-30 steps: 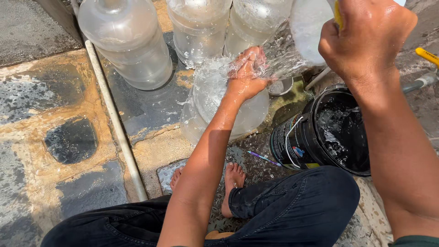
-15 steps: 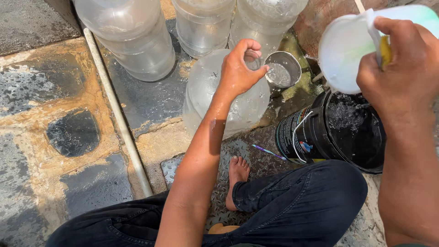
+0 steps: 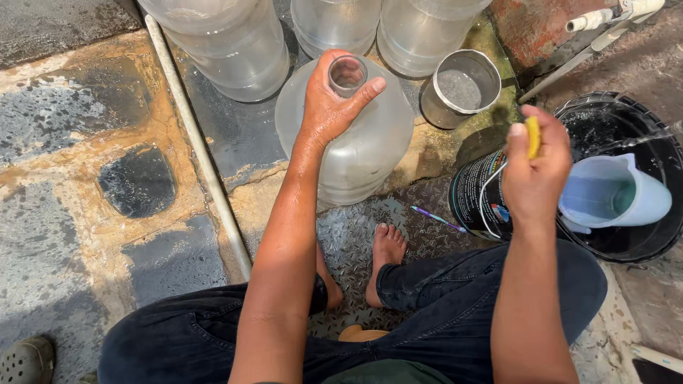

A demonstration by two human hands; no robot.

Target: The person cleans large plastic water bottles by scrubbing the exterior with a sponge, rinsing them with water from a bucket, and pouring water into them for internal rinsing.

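My left hand [image 3: 331, 108] grips the neck of a large clear water jug [image 3: 370, 149] that stands on the wet floor in front of my bare feet. The jug's mouth is open and faces up. My right hand [image 3: 535, 168] holds the yellow handle of a pale blue jug scoop [image 3: 617, 193], tipped sideways over a black bucket [image 3: 612, 242] of water at the right.
Three more clear jugs [image 3: 228, 43] stand at the back. A metal cup [image 3: 461, 87] sits beside them. A white pipe [image 3: 199, 149] runs across the stone floor. A pen [image 3: 435, 217] lies near my foot. A shoe [image 3: 25, 360] shows at bottom left.
Water was splashing over the jug's top a second ago; that has stopped. My right hand has come down from high up and brought the scoop to the bucket.
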